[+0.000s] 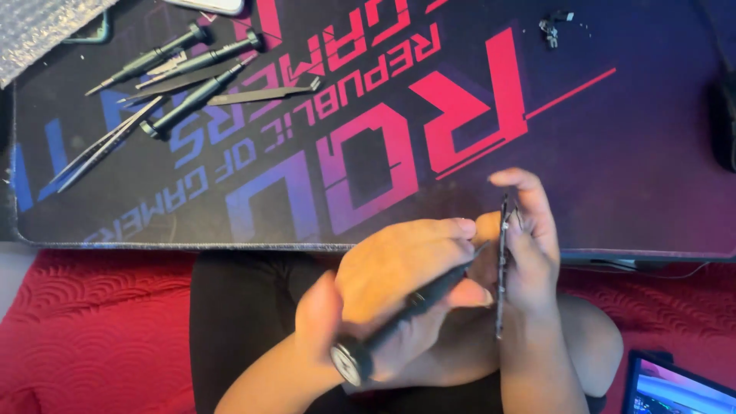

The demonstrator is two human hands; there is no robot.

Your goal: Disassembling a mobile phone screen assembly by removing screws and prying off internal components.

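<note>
- Head view, looking down on a dark mat (613, 153) with large red and blue lettering, lying on the worktop; a red quilted cover (92, 330) shows at the near edge.
- Count on the mat, far left: three dark screwdrivers (199, 57) lying loose side by side, and about three thin metal tweezers or probes (100, 149) fanned out among them; the exact number is hard to tell where they overlap.
- One more screwdriver (414, 303), dark with a round silver end cap, is in the left hand (399, 284).
- Left grip: closed around that screwdriver's handle, thumb near the cap, shaft angled up and right, tip touching the thing held by the other hand.
- Right hand (529, 245): grip closed on one thin flat device (504, 268), seen edge-on and upright, pinched between thumb and fingers, forefinger raised at its far end.
- The device sits just over the near edge of the mat, right of centre, above the person's lap.
- Around: a small cluster of tiny parts (553, 27) far right on the mat, well apart from the hands; bubble wrap (42, 31) at the far left corner; a lit screen corner (675, 387) near right.
- The left hand covers the lower part of the device's face.
</note>
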